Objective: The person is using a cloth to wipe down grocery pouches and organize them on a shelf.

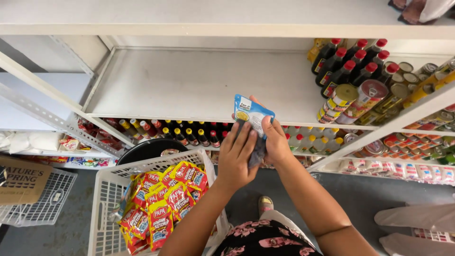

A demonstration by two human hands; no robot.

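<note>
The lower half of a blue pouch (252,114) is hidden behind the left hand (237,156) and right hand (275,142); a dark cloth (257,152) shows only as a strip between them. At lower left, the white basket (105,199) runs off the bottom edge. At right, cans (426,71) are cut by the frame. Bottles (189,135) on the lower shelf show tops only.

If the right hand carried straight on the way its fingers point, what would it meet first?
Probably the bare white shelf. The right hand, gripping a blue pouch with the left hand, points up toward that shelf's front edge. Depth is unclear.
</note>
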